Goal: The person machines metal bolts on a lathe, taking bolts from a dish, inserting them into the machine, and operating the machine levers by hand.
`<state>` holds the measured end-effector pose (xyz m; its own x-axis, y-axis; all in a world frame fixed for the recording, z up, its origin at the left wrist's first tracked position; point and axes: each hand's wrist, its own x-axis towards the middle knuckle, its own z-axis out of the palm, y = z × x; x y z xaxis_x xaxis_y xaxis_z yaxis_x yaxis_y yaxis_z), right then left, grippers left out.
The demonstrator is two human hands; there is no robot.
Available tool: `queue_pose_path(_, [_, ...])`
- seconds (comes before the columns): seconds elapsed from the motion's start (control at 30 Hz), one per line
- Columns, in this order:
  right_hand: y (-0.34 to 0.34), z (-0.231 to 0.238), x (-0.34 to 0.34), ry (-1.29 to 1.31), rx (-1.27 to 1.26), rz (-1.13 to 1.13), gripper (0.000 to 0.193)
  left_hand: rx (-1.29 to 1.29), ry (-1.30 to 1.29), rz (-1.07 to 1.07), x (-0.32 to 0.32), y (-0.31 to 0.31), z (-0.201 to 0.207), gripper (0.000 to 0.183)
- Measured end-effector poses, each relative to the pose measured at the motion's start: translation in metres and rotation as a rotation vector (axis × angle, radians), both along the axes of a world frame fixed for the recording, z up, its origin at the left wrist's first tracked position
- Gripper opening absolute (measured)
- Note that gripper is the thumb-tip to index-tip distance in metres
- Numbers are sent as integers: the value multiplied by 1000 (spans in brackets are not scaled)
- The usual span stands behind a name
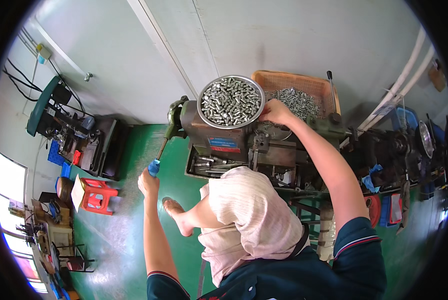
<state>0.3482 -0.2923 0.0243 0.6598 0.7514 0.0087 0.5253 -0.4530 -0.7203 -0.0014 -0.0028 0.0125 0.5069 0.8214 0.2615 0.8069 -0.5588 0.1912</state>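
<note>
My left hand (149,183) is closed round the lower end of a lever (162,147), just below its blue-wrapped grip (154,168). That lever slants up to the left end of a small green bench lathe (193,121). A round steel bowl (200,111), heaped with short shiny metal pins (231,101), rests on top of the headstock. Beside the bowl's right rim, my right hand (276,112) reaches down at the lathe's work end with its fingers pinched together. Whatever lies between those fingertips is hidden.
Behind my right hand, an orange plastic basket (337,100) holds many similar metal parts. Rods and tools lie in a tray (191,169) under the lathe. A red stool (100,196) and another machine (91,145) stand left; more machinery (401,150) is at right.
</note>
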Motion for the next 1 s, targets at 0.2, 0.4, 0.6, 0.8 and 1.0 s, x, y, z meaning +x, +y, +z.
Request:
queue_pose_path(0.2, [-55,37,60,-436,-468,-341,15,-28,-48,-45,1,9,-2,18])
queue_pose_path(0.4, [-178,42,87,-561,-619,-626,38,-73,-18,-7,3,7,1,21])
queue_pose_path(0.6, [-271,23,30,-796,-529,-830,44,-34,-53,-49,-1,12,-5,18])
queue_pose_path(0.8, [-290,46,-18,-835,-583,-707,49,-26,-30,-60,1,9,-1,17])
queue_pose_path(1.0, [-288,50,-25,-730,-643,-744,57,-14,-55,-58,-1,11,-5,19])
